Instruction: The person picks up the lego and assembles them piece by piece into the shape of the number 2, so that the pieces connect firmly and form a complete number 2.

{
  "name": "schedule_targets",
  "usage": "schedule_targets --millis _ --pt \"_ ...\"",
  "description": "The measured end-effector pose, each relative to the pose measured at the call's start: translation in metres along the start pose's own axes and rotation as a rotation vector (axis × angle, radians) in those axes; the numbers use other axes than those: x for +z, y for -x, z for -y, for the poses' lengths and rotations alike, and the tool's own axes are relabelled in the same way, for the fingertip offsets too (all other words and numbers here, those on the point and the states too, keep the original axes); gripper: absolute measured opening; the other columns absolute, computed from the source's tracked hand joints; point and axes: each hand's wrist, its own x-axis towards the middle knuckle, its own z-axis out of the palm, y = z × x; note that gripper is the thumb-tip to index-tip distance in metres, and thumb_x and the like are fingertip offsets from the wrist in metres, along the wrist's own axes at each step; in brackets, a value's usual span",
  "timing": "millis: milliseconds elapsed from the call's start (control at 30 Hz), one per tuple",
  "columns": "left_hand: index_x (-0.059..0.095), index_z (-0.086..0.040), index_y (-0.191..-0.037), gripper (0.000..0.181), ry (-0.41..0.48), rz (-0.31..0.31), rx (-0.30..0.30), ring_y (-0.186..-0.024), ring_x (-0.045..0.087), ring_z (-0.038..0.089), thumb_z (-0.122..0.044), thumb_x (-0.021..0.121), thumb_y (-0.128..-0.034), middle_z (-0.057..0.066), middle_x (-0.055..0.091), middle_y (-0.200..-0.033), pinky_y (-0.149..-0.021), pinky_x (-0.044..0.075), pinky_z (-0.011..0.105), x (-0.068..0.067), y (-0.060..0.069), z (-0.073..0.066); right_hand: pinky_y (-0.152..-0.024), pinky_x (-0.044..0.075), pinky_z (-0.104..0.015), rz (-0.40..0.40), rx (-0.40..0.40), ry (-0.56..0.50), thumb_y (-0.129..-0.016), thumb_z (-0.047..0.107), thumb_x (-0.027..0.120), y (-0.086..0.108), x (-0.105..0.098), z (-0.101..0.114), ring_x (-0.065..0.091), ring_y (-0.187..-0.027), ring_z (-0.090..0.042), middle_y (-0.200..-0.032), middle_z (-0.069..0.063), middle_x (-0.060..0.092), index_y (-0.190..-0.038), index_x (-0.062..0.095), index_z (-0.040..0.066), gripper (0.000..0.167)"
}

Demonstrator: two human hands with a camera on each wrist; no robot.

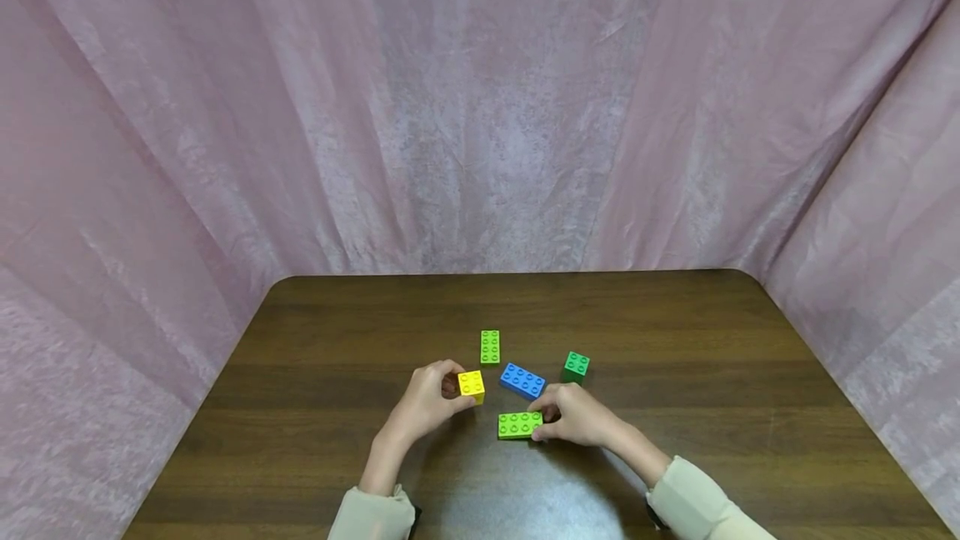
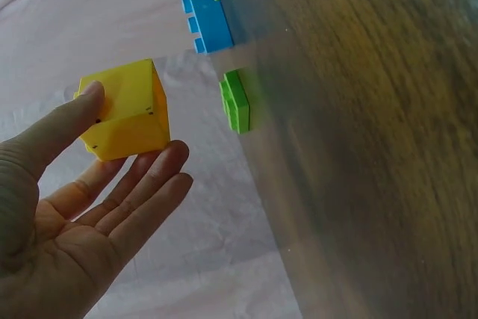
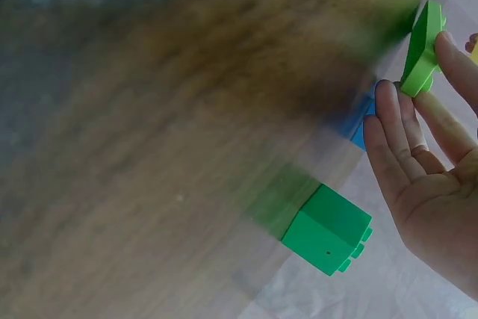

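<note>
In the head view my left hand (image 1: 424, 403) pinches a yellow block (image 1: 471, 385) between thumb and fingers; the left wrist view shows this yellow block (image 2: 128, 110) held off the table, above the left hand's (image 2: 89, 214) spread fingers. My right hand (image 1: 581, 417) pinches the right end of a lime block (image 1: 519, 425), studs up. In the right wrist view the lime block (image 3: 423, 50) is between the thumb and fingers of the right hand (image 3: 433, 162). A blue block (image 1: 522, 381) lies just behind the held lime one.
A second lime block (image 1: 490, 347) lies behind the blue one, to its left. The dark green block (image 1: 576, 366) stands on the brown table (image 1: 337, 332) behind my right hand. A pink curtain (image 1: 495, 107) hangs behind the table.
</note>
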Motion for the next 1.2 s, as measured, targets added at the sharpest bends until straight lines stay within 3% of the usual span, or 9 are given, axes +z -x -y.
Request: schedule_targets --millis 600,733,1000,1200 --pt "0.064 0.003 -0.107 0.032 0.021 0.020 0.010 -0.085 0.062 0.018 -0.010 0.078 -0.0809 0.012 0.067 -0.097 -0.075 0.058 0.030 0.004 -0.003 -0.003 -0.066 0.046 -0.016 -0.018 -0.008 0.058 -0.075 0.020 0.084 0.001 0.004 -0.009 0.056 -0.077 -0.005 -0.086 0.000 0.067 -0.099 0.075 0.005 0.030" --pt "0.064 0.003 -0.105 0.032 0.035 0.054 0.014 -0.082 0.060 0.019 -0.010 0.078 -0.0806 0.012 0.066 -0.094 -0.072 0.056 0.027 0.008 -0.004 -0.006 -0.065 0.046 -0.016 -0.011 0.007 0.057 -0.075 0.021 0.084 0.003 0.004 -0.008 0.055 -0.077 -0.005 -0.088 0.000 0.066 -0.099 0.075 0.005 0.031" --pt "0.064 0.002 -0.097 0.028 0.028 0.202 0.013 -0.073 0.053 0.013 -0.013 0.080 -0.0792 0.007 0.064 -0.083 -0.062 0.047 0.019 0.019 0.000 -0.013 -0.065 0.046 -0.016 0.002 0.012 0.050 -0.075 0.020 0.084 0.004 0.002 -0.006 0.053 -0.075 -0.004 -0.086 0.000 0.066 -0.099 0.075 0.005 0.029" --pt "0.064 0.001 -0.094 0.027 0.033 0.223 0.022 -0.071 0.053 0.012 -0.014 0.080 -0.0788 0.006 0.064 -0.080 -0.061 0.047 0.020 0.024 0.006 -0.014 -0.065 0.046 -0.017 0.036 0.023 0.021 -0.075 0.021 0.084 0.002 0.005 -0.005 0.054 -0.076 -0.006 -0.086 0.001 0.065 -0.096 0.075 0.008 0.027"
